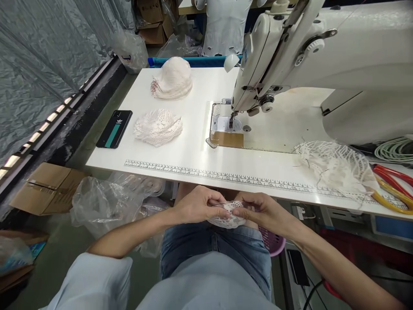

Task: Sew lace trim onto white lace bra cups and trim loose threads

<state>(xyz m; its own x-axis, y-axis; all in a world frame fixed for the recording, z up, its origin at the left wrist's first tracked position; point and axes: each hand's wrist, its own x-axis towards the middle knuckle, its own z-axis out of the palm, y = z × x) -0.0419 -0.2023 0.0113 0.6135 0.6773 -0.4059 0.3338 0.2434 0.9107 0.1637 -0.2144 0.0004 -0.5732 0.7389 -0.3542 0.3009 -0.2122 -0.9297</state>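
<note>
Over my lap, just off the table's front edge, I hold a small piece of white lace fabric (227,220) with both hands. My left hand (202,206) pinches its left side between thumb and fingers. On the right side, my right hand (261,209) grips it the same way, thumb on top. Part of the lace is hidden under the fingers. On the table lie a folded bundle of white lace (158,127) and, behind it, a pale cup-shaped stack of fabric (174,77). Another heap of white lace (337,168) spreads at the right.
A white sewing machine (355,47) fills the table's (193,153) right half. A phone (114,129) lies at the left edge; scissors with yellow handles (392,193) and red-handled scissors (392,174) lie far right. Below are plastic bags (106,202), a cardboard box (48,188) and a purple basket (274,242).
</note>
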